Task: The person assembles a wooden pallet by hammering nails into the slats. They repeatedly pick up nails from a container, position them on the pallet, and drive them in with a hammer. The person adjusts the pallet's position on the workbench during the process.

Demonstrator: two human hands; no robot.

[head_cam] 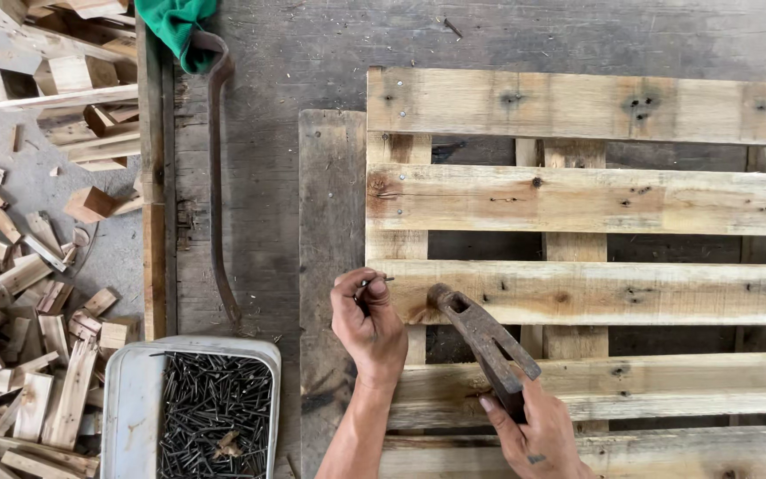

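Your left hand (367,321) pinches a nail (378,281) between thumb and fingertips, holding it against the left end of the 3rd slat (613,291) of the pallet (578,105), right at the slat's corner above the dark left stringer board (332,204). Your right hand (535,435) is clenched around the handle of a rusty hammer (482,335), whose head rests on that same slat just beside the nail, apart from your left fingers.

You have narrow dark gaps between the 5 pale slats, and open bench planks run free above the pallet and to its left. A long, curved, rusted pry bar (215,191) lies along that left strip, its top end under a green cloth (175,25). Near your left forearm, a grey-white plastic tub (131,404) sits well filled with dark nails, touching nothing you hold.

The bench (259,115) is weathered, grey, cracked wood with a raised rail on its left edge. Beyond it, on the concrete floor, lie heaps of short offcut wood blocks (19,355). The slats are rough-sawn, knotted and pocked with old nail holes.
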